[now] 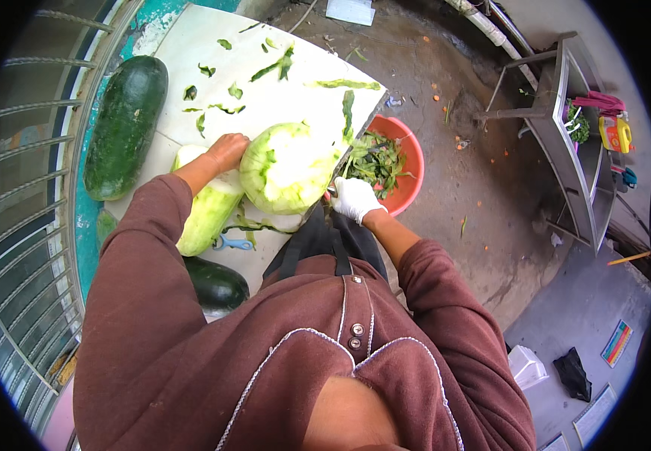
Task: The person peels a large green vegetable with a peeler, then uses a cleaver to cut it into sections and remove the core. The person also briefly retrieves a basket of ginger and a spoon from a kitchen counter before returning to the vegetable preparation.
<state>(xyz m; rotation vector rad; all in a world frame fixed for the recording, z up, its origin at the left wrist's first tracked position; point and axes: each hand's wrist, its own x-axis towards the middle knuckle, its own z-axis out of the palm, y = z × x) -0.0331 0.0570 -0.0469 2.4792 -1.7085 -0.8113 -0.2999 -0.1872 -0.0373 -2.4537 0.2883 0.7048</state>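
A large peeled winter melon (280, 169), pale green with white bare patches, rests at the edge of a white tiled counter (190, 34). My bare left hand (229, 152) holds it from the left side, some of the fingers hidden. In a white glove, my right hand (355, 198) is closed around a small metal tool (332, 190) just off the melon's lower right; most of the tool is covered. Another peeled melon (207, 214) lies under my left forearm. Beside it is a light-blue peeler (232, 243).
Unpeeled dark green melons (128, 124) (218, 284) lie at the left and near my body. Scattered peel strips (275, 67) dot the counter. Below its right edge stands a red basin (413, 169) of peelings. A metal rack (573, 129) stands against the right wall; barred windows (49, 104) border the left.
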